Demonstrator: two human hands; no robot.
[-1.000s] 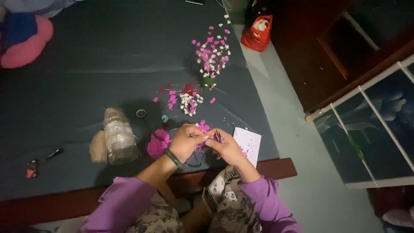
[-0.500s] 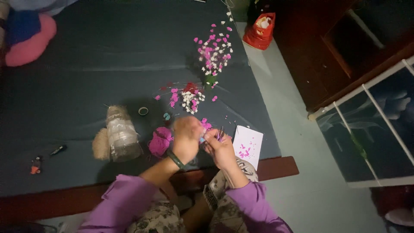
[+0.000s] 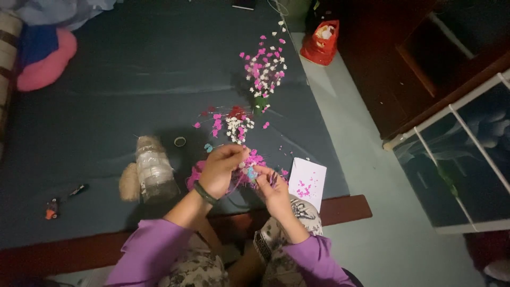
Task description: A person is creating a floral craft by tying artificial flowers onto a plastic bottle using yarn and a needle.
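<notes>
My left hand (image 3: 222,171) and right hand (image 3: 274,187) meet just above the near edge of a dark mattress (image 3: 133,79). Both grips are pinched nearly shut on a small sprig of pink and white flowers (image 3: 249,166), with a bit of pale blue between the fingertips; I cannot tell exactly what the blue piece is. My left wrist, wearing a dark band, angles in from the lower left, knuckles up. My right hand comes up from below, fingers curled toward the left.

The petals look tiny and loose, so I judge a slack pinch could let them scatter onto the mattress.

Beyond the sprig lies a flower cluster (image 3: 229,123), and farther off a longer flowered branch (image 3: 264,69). Right of the sprig sits a white card (image 3: 307,182) dotted pink; left stands a clear jar (image 3: 155,170).
</notes>
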